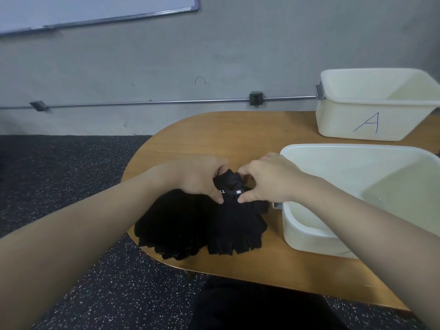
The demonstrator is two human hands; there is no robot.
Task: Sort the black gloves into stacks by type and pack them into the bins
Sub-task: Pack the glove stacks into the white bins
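Two stacks of black gloves lie side by side on the wooden table [238,129]. The left stack [171,225] is flat, with full fingers toward me. The right stack [235,225] is of fingerless gloves with short finger stubs. Its cuff end [232,184], with small white tags, is bunched up between my hands. My left hand [202,177] grips the cuffs from the left, thumb in front. From the right, my right hand [264,179] grips the same cuffs. Two white bins stand to the right, both with nothing in them: a near bin [309,234] and a far bin marked A [366,125].
The table's rounded left edge drops to a dark speckled floor [71,175]. A grey wall with a metal conduit [142,104] and a whiteboard [95,8] runs behind. The near bin stands close beside the right stack. Bare tabletop lies beyond the gloves.
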